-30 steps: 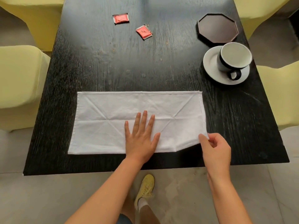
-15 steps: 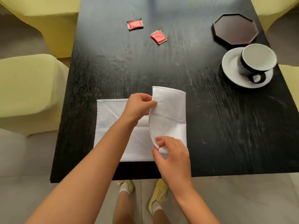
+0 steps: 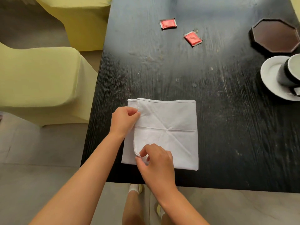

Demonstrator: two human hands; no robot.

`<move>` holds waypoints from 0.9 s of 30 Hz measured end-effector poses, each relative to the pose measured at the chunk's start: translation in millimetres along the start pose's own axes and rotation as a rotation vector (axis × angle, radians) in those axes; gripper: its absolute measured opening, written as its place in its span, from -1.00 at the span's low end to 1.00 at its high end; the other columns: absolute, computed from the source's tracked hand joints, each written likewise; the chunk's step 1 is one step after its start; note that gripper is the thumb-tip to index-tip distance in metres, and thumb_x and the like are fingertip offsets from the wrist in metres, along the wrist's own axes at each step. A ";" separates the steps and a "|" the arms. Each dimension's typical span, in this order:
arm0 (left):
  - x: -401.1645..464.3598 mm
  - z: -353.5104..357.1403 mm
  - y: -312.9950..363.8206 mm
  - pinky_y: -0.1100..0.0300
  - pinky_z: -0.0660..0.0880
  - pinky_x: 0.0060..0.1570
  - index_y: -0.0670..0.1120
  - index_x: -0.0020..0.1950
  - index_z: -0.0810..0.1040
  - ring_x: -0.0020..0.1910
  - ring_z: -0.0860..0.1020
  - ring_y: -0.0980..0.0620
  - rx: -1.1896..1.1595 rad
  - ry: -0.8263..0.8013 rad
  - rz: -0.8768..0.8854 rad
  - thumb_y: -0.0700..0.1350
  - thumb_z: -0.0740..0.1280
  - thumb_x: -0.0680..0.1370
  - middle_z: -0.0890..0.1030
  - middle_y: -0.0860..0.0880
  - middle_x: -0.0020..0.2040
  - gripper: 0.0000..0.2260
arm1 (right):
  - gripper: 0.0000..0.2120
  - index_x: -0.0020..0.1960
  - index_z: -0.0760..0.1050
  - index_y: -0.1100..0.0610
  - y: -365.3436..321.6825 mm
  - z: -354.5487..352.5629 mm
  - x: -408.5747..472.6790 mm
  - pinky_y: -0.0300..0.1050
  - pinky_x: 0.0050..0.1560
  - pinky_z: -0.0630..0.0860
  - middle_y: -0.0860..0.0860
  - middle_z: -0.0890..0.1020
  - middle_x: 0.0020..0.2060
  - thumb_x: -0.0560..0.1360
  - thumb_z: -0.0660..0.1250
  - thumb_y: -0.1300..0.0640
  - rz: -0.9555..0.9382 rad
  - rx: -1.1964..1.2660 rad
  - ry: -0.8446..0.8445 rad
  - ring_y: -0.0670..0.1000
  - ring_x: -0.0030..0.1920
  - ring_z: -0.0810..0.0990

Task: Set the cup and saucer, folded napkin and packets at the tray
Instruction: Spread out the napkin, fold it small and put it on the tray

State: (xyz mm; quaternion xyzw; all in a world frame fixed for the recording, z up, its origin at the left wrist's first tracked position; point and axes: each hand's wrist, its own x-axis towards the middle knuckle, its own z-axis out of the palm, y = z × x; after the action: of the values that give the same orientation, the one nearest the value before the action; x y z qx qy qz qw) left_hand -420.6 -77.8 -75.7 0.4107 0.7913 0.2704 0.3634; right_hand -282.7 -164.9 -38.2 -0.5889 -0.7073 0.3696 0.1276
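Note:
A white napkin [image 3: 168, 127] lies folded in half near the front edge of the black table [image 3: 227, 127]. My left hand [image 3: 124, 120] pinches the upper layer's left edge near its far corner. My right hand [image 3: 155, 159] pinches the same layer's near left corner. Two red packets [image 3: 168, 24] [image 3: 192, 38] lie at the back of the table. A brown octagonal tray [image 3: 274, 35] sits at the back right. In front of it a white saucer [image 3: 272, 75] carries a dark cup [image 3: 292, 70], cut off by the right border.
Yellow covered chairs [image 3: 40, 78] stand left of the table and another [image 3: 81, 18] at the back left. Below the table's front edge I see my legs and shoes [image 3: 136, 189] on a pale tiled floor.
The long napkin strip has been folded right over left into a square. Both hands carried the right end across and now hold it near the left edge. The view shifted left.

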 end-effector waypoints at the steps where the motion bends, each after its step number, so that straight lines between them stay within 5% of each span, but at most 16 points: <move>1: 1.0 -2.5 -2.7 0.15 0.50 -0.18 -0.19 -0.23 0.65 -0.33 0.52 0.12 0.015 0.021 0.017 -0.15 0.38 0.44 0.65 -0.11 -0.31 -0.87 | -0.86 -0.25 0.40 0.02 -1.9 3.5 1.0 -0.26 -0.10 0.22 -0.12 0.48 -0.32 0.43 0.34 0.06 0.000 -0.009 -0.004 -0.07 -0.28 0.45; 4: 3.8 -10.1 -5.8 0.36 0.39 -0.25 -0.07 -0.17 0.68 -0.28 0.52 0.22 0.048 0.061 0.046 -0.12 0.39 0.44 0.59 0.13 -0.31 -0.92 | -0.88 -0.24 0.43 0.03 -5.7 11.2 2.7 -0.20 -0.09 0.23 -0.15 0.42 -0.35 0.41 0.35 0.08 -0.005 -0.044 -0.016 -0.08 -0.30 0.42; 10: 6.1 -17.0 -15.6 0.10 0.51 -0.13 -0.07 -0.14 0.65 -0.19 0.57 0.02 0.159 0.087 0.073 -0.11 0.35 0.46 0.63 0.04 -0.23 -0.91 | -0.93 -0.24 0.45 0.06 -10.6 27.3 4.5 -0.15 -0.10 0.27 -0.08 0.50 -0.35 0.39 0.33 0.13 -0.030 -0.094 -0.047 -0.02 -0.30 0.45; 16: 5.7 -15.4 -20.2 0.11 0.46 -0.19 -0.08 -0.11 0.59 -0.16 0.54 -0.01 0.225 0.107 0.126 -0.12 0.34 0.47 0.60 0.02 -0.17 -0.93 | -0.90 -0.31 0.45 0.07 -6.6 41.5 6.9 -0.12 -0.14 0.28 -0.06 0.52 -0.40 0.32 0.37 0.16 -0.064 -0.198 -0.029 0.02 -0.33 0.47; 19: -0.1 -13.1 -23.4 0.03 0.45 0.01 -0.09 0.17 0.51 0.11 0.49 -0.08 0.273 0.193 0.208 -0.13 0.34 0.49 0.56 -0.07 0.10 -0.75 | -0.87 -0.30 0.46 0.07 -0.3 41.7 5.3 -0.09 -0.07 0.28 -0.07 0.54 -0.36 0.38 0.34 0.05 -0.132 -0.220 -0.071 0.01 -0.29 0.48; 21: -10.8 -9.7 -25.3 -0.03 0.32 0.26 -0.14 0.40 0.33 0.39 0.32 -0.09 0.319 0.275 0.296 -0.12 0.26 0.55 0.39 -0.13 0.39 -0.58 | -0.88 -0.25 0.52 0.06 7.2 35.3 5.4 -0.11 0.03 0.24 -0.08 0.58 -0.29 0.41 0.31 0.03 -0.197 -0.186 -0.017 0.00 -0.22 0.54; 24: -35.8 2.8 -27.9 -0.07 0.08 0.41 -0.16 0.49 0.16 0.51 0.08 -0.07 0.432 0.270 0.426 -0.07 0.10 0.58 0.15 -0.14 0.53 -0.51 | -0.75 0.09 0.55 0.07 25.0 21.8 14.3 -0.04 0.23 0.23 -0.02 0.63 0.06 0.48 0.19 0.09 -0.202 -0.217 0.183 0.03 0.15 0.57; 27: -63.5 25.6 -35.5 -0.12 0.05 0.42 -0.16 0.49 0.17 0.50 0.12 -0.09 0.571 0.129 0.566 -0.08 0.06 0.56 0.13 -0.13 0.51 -0.51 | -0.53 0.45 0.23 0.12 43.9 11.5 29.8 0.10 0.43 -0.03 0.05 0.26 0.46 0.55 0.02 0.07 -0.114 -0.400 0.092 0.07 0.49 0.17</move>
State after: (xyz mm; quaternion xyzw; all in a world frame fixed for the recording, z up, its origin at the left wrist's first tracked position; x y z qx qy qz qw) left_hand -391.0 -146.5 -94.1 0.6788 0.7115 0.1543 0.0957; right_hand -265.5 -140.1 -83.3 -0.5777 -0.7922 0.1868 0.0608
